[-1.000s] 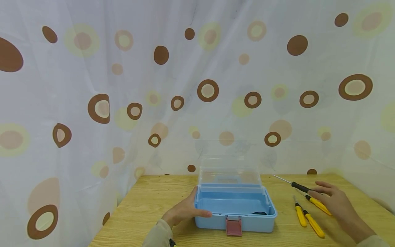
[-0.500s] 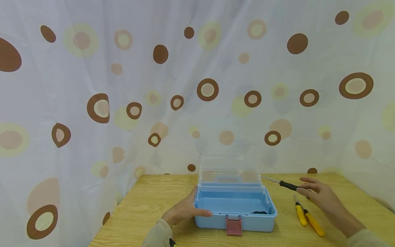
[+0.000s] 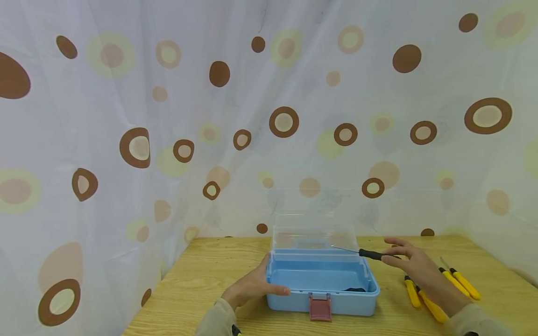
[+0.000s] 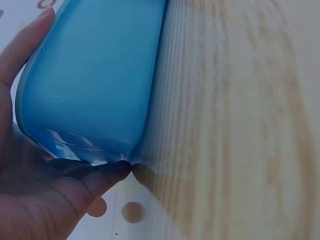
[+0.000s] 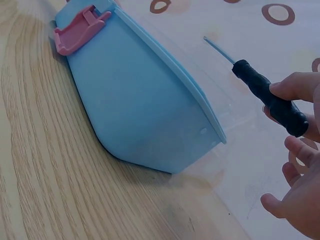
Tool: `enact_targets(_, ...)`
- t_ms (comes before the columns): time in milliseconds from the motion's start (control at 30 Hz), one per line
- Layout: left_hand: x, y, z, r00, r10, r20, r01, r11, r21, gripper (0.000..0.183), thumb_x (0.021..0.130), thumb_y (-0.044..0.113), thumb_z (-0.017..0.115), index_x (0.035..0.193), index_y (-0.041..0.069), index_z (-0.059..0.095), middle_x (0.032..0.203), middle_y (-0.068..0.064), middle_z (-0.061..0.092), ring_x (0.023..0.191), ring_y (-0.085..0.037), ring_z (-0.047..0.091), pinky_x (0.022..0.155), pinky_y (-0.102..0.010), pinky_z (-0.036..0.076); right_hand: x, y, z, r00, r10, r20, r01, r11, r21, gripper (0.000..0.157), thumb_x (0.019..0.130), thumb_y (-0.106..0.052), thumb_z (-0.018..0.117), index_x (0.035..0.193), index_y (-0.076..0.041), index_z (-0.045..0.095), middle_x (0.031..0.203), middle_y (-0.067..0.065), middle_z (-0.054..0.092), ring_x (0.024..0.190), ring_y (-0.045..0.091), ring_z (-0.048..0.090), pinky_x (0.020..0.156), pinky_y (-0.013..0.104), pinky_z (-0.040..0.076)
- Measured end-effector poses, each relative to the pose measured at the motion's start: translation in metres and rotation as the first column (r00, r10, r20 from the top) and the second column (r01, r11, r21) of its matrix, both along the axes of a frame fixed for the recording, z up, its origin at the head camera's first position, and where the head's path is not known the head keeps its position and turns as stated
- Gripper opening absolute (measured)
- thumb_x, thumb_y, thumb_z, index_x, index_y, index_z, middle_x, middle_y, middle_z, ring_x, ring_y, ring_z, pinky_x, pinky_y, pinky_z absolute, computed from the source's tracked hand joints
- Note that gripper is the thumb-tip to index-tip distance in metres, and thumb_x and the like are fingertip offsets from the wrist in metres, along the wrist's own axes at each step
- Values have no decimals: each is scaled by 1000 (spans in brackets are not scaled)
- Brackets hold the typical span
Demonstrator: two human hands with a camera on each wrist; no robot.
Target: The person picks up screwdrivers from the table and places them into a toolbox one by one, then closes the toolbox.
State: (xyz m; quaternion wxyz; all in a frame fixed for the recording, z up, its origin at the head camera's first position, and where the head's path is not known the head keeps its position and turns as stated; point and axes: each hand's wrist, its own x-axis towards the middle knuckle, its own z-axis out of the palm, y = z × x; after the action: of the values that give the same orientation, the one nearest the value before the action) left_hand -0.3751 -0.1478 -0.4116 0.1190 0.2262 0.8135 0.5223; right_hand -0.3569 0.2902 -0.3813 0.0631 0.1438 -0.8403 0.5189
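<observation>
A light blue toolbox stands on the table with its clear lid raised at the back and its pink latch hanging down in front. My left hand grips its left end, thumb along the front rim; the left wrist view shows fingers around the blue wall. Between thumb and fingers, my right hand pinches a black-handled screwdriver, its shaft pointing left over the box's back right. In the right wrist view the screwdriver hangs beyond the box end. A black item lies inside the box.
To the right of the box lie several yellow-handled tools: one beside the box, another partly under the right forearm, and a pair farther right. A dotted curtain hangs behind the wooden table.
My right hand has carried the screwdriver leftward from above the yellow-handled tools to over the toolbox's back right. My left hand has stayed on the toolbox.
</observation>
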Motion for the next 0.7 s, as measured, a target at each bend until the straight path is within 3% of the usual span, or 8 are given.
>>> enact_targets(167, -1, 1, 0, 1000, 0, 1, 0, 1000, 4, 126, 86, 35, 85, 166, 11, -8, 170, -18, 4, 151, -40, 19, 116, -65, 21, -2, -14, 1, 1000, 16, -10, -16, 1000, -1, 39, 101, -21, 70, 121, 11, 66, 159, 28, 29, 145, 57, 15, 101, 83, 19)
enact_targets(500, 2, 1, 2, 1000, 6, 3, -6, 1000, -7, 126, 86, 35, 85, 165, 9, -9, 171, -20, -3, 153, -42, 11, 116, -66, 19, -1, -33, 4, 999, 35, -9, -34, 998, 59, 40, 100, -27, 71, 122, 6, 69, 160, 24, 31, 143, 51, 26, 103, 77, 28)
enact_targets(700, 1, 2, 2, 1000, -3, 0, 3, 1000, 11, 125, 86, 34, 85, 166, 11, -8, 170, -19, 5, 151, -40, 20, 116, -65, 21, -2, -46, 0, 1000, 18, -16, -16, 996, 82, 33, 98, -26, 74, 113, 3, 74, 158, 24, 35, 143, 50, 27, 106, 75, 29)
